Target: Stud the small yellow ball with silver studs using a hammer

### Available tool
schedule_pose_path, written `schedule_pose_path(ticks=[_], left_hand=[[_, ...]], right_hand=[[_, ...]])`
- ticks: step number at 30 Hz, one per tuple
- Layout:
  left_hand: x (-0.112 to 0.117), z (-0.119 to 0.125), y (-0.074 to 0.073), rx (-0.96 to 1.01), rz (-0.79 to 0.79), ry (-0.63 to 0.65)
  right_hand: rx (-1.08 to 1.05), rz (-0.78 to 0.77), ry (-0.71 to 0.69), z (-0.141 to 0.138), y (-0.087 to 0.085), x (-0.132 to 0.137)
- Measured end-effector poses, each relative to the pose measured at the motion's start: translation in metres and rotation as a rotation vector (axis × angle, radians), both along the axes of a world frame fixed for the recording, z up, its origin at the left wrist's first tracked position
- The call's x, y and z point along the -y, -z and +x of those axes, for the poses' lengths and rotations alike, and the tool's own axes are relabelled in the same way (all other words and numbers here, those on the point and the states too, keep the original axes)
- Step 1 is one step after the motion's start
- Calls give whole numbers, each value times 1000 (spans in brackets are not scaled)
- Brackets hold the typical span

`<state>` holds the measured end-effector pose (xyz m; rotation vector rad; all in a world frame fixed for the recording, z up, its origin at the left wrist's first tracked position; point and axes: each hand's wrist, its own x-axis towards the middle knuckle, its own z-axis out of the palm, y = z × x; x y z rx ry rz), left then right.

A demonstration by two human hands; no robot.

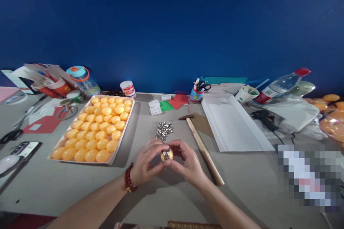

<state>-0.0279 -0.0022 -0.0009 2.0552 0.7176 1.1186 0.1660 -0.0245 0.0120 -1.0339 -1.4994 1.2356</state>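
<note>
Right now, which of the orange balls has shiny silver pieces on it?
The ball held between the left hand and right hand, near the pile of silver pieces. The balls in the white tray are all plain orange.

Orange balls (99,128) filled a white tray (121,139) at left. A blue wall (172,25) rose beyond the grey table (242,182). A red bead bracelet (128,179) showed near.

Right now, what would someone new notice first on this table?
The tray packed with orange balls, left of centre, stands out most. Near the front, the left hand and right hand hold one ball bearing silver bits, a shiny silver pile just behind it.
</note>
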Motion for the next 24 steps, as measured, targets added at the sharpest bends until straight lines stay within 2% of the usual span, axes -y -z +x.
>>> schedule_pose_path(ticks=[4, 8, 10, 18, 24], left_hand=[[1, 1, 2, 70, -135, 17], [2, 4, 7, 289, -466, 24], [1, 6, 9, 372, -579, 42], [-3, 7, 11, 462, -759, 201], [-1, 5, 15, 478, -878, 231]], right_hand=[[53, 33, -1, 2, -3, -1], [158, 163, 8, 4, -9, -2], [207, 215, -7, 4, -11, -3], [221, 228, 35, 1, -7, -3], [251, 253, 69, 1, -6, -4]])
